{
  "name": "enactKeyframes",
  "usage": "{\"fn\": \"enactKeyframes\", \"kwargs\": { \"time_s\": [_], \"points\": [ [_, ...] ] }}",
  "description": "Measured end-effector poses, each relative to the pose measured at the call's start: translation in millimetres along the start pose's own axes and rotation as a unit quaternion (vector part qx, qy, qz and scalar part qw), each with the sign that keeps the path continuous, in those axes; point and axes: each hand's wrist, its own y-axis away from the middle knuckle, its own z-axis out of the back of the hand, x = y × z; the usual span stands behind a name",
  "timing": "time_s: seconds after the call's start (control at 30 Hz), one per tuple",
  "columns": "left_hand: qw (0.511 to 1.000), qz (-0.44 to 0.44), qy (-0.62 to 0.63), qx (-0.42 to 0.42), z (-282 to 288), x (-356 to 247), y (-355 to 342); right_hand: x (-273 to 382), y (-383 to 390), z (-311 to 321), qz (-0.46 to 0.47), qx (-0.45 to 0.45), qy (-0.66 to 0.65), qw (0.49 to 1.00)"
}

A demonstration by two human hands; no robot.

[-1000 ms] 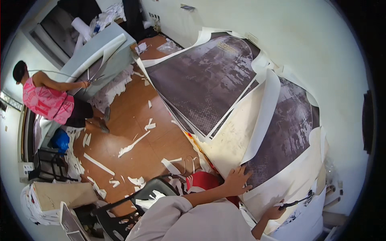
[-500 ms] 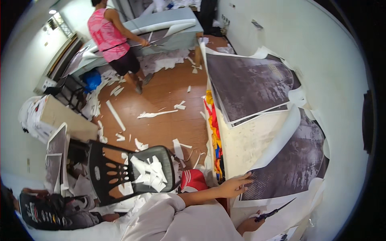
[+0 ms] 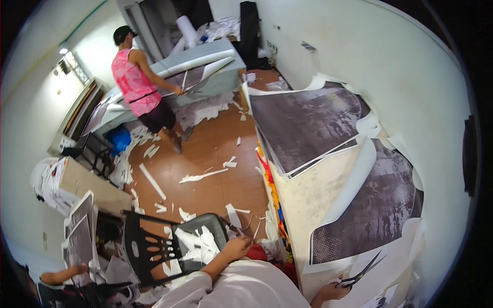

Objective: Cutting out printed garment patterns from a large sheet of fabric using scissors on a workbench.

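Note:
My right hand (image 3: pixel 331 292) is closed round the handles of a pair of dark scissors (image 3: pixel 362 274), whose blades are parted and point up and away. They hover over the white margin just below a dark grey printed sheet (image 3: pixel 367 210). That sheet has a mottled pattern, a curved right side and a left edge rolled back to show its white underside. My left hand (image 3: pixel 239 247) is off the table, beside the chair and above a red item (image 3: pixel 257 252). Its fingers look loosely bent and apart, with nothing visible in them.
More printed sheets (image 3: pixel 308 128) lie farther up the table (image 3: pixel 292 205). A black chair (image 3: pixel 146 246) holds white paper scraps (image 3: pixel 197 245); others litter the brown floor (image 3: pixel 205 143). A person in pink (image 3: pixel 136 79) works at a far table (image 3: pixel 221 84); another person's arm (image 3: pixel 64 274) shows lower left.
My left hand has left the printed sheet's lower left corner and swung left toward the chair. The scissors have opened in my right hand. The view has tilted up.

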Motion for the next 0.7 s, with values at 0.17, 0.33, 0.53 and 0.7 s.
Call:
{"fn": "enactKeyframes", "kwargs": {
  "time_s": [0.17,0.33,0.53,0.7],
  "points": [
    [0.998,-0.017,0.052,-0.015,20,-2,-10,-9,-2,3,0.003,-0.030,0.017,0.999],
    [0.995,-0.060,0.074,-0.033,40,16,-40,9,-7,11,-0.032,-0.013,0.027,0.999],
    [0.990,0.088,0.094,-0.055,35,76,1,9,-5,15,-0.060,0.014,0.098,0.993],
    [0.979,0.162,0.086,-0.089,13,106,77,6,-5,13,-0.066,0.015,0.113,0.991]
  ]
}}
